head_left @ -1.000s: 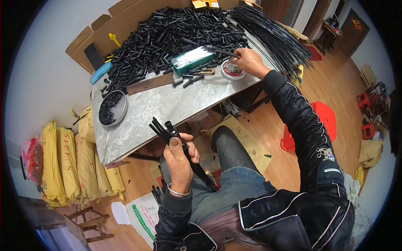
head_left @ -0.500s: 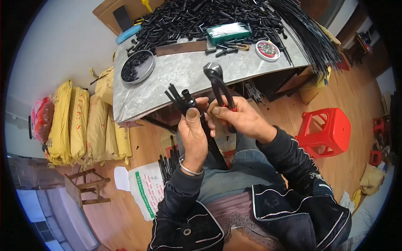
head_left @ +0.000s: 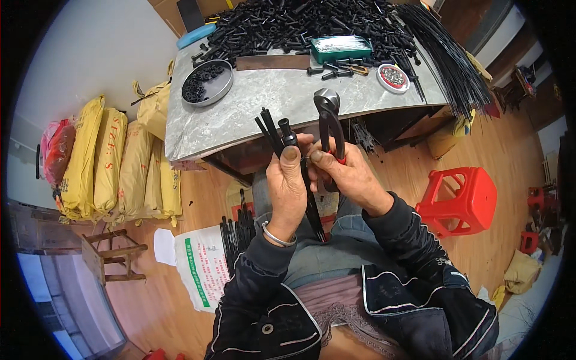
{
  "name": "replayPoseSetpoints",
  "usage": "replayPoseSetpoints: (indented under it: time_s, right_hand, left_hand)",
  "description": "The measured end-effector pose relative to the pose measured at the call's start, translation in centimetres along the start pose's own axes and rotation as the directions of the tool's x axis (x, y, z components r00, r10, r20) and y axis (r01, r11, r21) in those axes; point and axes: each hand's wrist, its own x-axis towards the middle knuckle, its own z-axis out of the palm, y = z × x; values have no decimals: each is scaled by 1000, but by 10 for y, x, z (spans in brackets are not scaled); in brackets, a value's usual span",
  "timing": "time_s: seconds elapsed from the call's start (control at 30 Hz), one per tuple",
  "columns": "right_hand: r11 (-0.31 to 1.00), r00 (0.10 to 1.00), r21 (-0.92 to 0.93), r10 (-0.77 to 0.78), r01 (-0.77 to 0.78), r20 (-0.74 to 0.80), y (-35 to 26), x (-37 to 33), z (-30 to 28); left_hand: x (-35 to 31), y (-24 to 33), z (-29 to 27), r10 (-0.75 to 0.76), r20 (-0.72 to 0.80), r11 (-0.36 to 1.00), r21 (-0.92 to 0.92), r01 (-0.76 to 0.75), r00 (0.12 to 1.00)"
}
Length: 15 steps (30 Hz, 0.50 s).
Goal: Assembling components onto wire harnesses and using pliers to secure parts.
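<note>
My left hand [head_left: 285,195] is closed around several thin black rods [head_left: 271,133], whose upper ends fan out past the fingers. Among them is a thicker black tube with a flared collar [head_left: 288,135], and my left thumb presses against it. In my right hand [head_left: 355,181] are black-jawed end-cutting pincers [head_left: 329,117] with red grips, jaws pointing up and away. My right thumb and forefinger meet close beside the tube, near the left fingertips; a small thin piece seems to be between them, too small to name. The rods' lower ends reach down over my lap.
A grey marble-patterned table [head_left: 252,96] ahead bears a heap of black tubular parts [head_left: 288,27], a round tray [head_left: 210,99], a green box [head_left: 341,51] and a small white dish [head_left: 393,78]. A red stool [head_left: 459,201] stands right, yellow sacks [head_left: 111,162] left, a wooden stool [head_left: 114,255] lower left.
Both hands sit slightly further right in the picture, as the whole view has shifted. The pincers stay in my right hand and the rods in my left.
</note>
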Motion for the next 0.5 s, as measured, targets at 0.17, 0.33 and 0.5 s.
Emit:
replayPoseSetpoints:
  time_s: [0.17, 0.33, 0.5]
  right_hand:
    - [1000, 1000, 10, -11, 11, -22, 10, -1, -2]
    - [995, 996, 41, -92, 93, -7, 9, -2, 0]
    - [949, 980, -280, -177, 145, -92, 9, -2, -5]
  left_hand:
    - [-2, 1, 3, -6, -31, 994, 108, 10, 999]
    - [-1, -1, 2, 5, -24, 999, 34, -4, 1000]
    - [-3, 0, 2, -7, 15, 999, 41, 6, 1000]
